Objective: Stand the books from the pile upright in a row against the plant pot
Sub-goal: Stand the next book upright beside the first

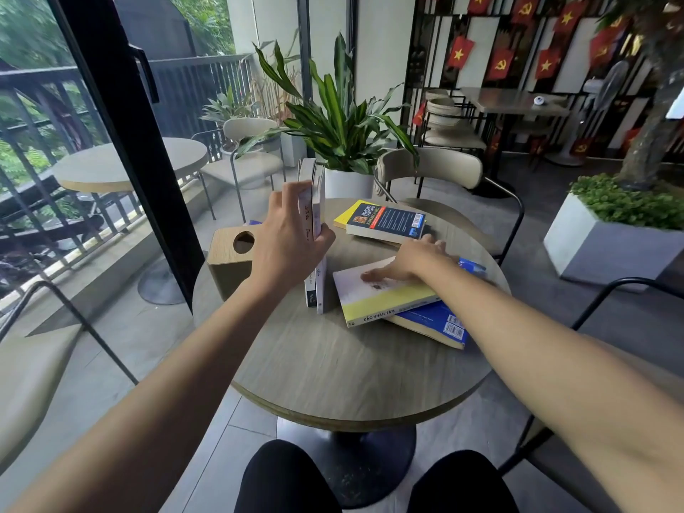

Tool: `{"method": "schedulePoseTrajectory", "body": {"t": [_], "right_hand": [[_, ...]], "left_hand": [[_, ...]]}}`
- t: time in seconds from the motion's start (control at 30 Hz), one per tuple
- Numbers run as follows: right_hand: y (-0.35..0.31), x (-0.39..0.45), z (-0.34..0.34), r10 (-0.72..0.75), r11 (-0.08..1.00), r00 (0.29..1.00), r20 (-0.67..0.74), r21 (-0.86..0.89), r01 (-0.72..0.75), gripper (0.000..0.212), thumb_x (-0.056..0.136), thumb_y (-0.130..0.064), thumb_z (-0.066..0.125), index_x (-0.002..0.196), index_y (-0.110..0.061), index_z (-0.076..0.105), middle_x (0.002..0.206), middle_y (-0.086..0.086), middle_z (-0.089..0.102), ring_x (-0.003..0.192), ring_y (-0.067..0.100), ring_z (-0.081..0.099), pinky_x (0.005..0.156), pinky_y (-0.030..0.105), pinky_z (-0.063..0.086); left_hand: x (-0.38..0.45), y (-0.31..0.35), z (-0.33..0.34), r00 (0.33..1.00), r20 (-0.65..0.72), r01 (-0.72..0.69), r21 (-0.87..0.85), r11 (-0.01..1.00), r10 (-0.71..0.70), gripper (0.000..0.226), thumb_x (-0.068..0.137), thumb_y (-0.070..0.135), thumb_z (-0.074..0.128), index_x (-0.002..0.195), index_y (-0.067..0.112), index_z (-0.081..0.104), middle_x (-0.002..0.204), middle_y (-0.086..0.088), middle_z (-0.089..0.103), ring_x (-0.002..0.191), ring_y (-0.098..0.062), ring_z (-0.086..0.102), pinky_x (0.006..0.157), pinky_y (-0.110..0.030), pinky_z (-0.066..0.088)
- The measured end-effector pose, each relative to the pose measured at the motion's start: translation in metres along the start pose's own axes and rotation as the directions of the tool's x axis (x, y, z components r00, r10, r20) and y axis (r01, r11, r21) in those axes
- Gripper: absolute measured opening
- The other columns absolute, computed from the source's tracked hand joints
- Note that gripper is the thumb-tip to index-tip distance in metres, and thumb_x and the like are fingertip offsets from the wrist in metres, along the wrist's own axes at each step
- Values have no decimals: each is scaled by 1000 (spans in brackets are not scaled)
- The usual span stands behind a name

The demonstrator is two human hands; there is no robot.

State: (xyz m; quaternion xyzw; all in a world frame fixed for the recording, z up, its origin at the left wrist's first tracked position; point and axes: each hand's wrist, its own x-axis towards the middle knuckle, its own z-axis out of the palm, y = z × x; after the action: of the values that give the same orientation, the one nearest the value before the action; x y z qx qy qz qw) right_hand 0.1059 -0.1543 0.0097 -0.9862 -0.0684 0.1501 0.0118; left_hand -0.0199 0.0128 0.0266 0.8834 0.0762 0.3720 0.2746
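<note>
Two pale books [317, 201] stand upright side by side on the round wooden table [333, 364], and my left hand [288, 238] grips them from the left, thumb on their near edge. Behind them stands the white plant pot [348, 184] with a leafy plant; I cannot tell whether the books touch it. My right hand [411, 262] lies flat, fingers spread, on a white and yellow book [381, 301] that tops a blue book [436, 323]. A second pile, a dark blue book [388, 222] on a yellow one [348, 212], lies nearer the pot.
A wooden box [229, 261] with a round hole sits at the table's left edge, close to my left hand. A beige chair [433, 172] stands behind the table, another chair's black arm [629, 286] at right. A glass door with a black frame [122, 105] is at left.
</note>
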Motion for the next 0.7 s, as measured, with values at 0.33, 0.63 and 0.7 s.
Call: {"method": "schedulePoseTrajectory", "body": {"t": [0.33,0.63,0.7], "right_hand": [[-4,4,-10,63,991,996,-67,125,-54,143,43,-78,79,148,0,23,150,16,38,132,32,44,97,37,45],[-6,-6,-63,-111,904,988,-105,401,145,77,73,-43,82,126,2,50,119,16,61,104,31,61,79,33,46],[-18,-10,-71,-125,880,983,-133,444,172,65,79,-38,79,122,3,53,107,17,63,91,30,63,75,34,49]], "left_hand": [[-1,1,-2,1000,6,21,-1,1000,-21,62,82,26,68,137,17,40,132,-11,51,91,-31,60,72,-46,53],[-1,-1,-2,1000,25,10,-28,1000,-9,62,84,28,70,138,21,40,136,-10,50,93,-29,64,72,-42,53],[-1,-1,-3,999,33,13,-41,999,-12,62,84,30,70,138,23,40,136,-8,50,90,-28,65,72,-41,52]]}}
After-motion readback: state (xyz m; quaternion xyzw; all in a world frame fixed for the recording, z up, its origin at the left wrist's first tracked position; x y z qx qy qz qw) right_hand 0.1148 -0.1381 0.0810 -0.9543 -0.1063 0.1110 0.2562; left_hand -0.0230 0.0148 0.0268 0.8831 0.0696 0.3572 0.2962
